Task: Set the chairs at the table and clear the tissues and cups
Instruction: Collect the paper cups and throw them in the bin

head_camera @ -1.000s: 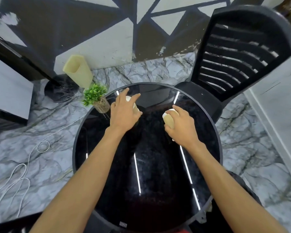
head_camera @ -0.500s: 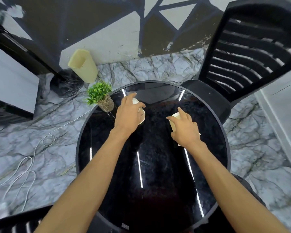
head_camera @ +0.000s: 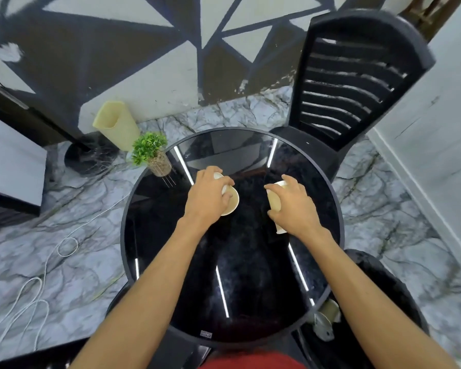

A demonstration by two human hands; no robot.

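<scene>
Left hand: left hand (head_camera: 207, 196) is wrapped around a paper cup (head_camera: 229, 201), tipped so the open mouth faces the camera. A second ago it only had its palm over the cup, so that one's properly grabbed now.
Right hand: right hand (head_camera: 293, 206) is clamped on the second cup (head_camera: 274, 202), thumb on one side, fingers on the other. Same deal, it was just reaching before.
Where the cups are: both over the far half of the round black table (head_camera: 133, 217), left and right of centre, well apart. Can't tell if they're off the glass yet.
Chairs: slatted black chair (head_camera: 357, 83) is already tucked in at the far right edge.
Tissues: none on the table that I can see.
What's next: probably just lifting both cups off and binning them.
</scene>
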